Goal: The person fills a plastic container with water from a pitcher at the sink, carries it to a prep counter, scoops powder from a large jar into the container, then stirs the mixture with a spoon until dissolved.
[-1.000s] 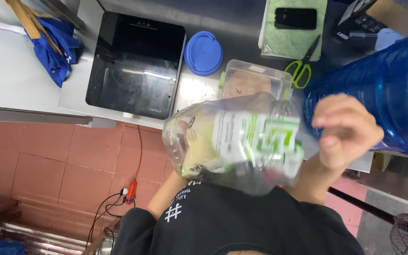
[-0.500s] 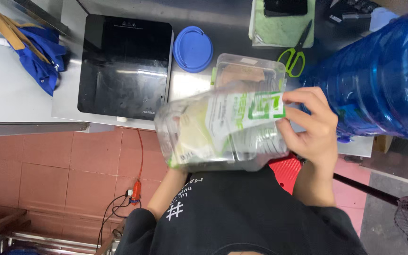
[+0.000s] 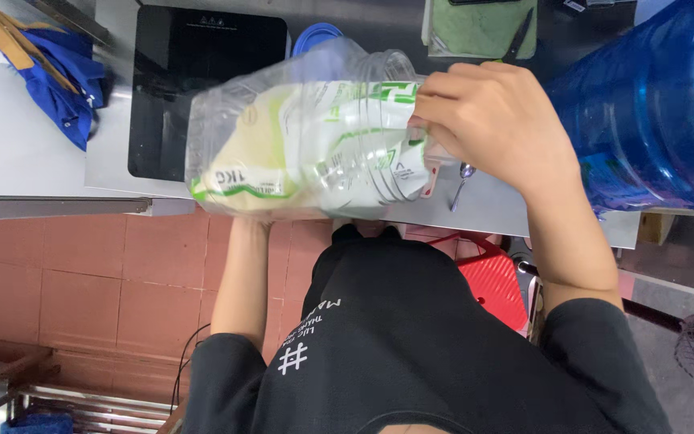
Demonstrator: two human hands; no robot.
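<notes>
1. We hold a clear plastic jar (image 3: 307,133) on its side above the near edge of the steel bench (image 3: 491,201), its open mouth turned to the right.
2. Our right hand (image 3: 496,120) sits at that mouth, its fingers (image 3: 443,96) curled and pinching the top of a green-and-white bag (image 3: 363,153) that lies mostly inside the jar.
3. Our left hand is hidden under the jar; only the forearm shows, so we cannot tell how its fingers lie.
4. As we judge it, the bag is nearly all within the jar, with only its top at the mouth; the jar has no lid on.
5. On the bench behind stand a black flat appliance (image 3: 202,88), a blue round lid (image 3: 315,36) and a green cloth (image 3: 479,28); a big blue water bottle (image 3: 652,112) lies at the right.
</notes>
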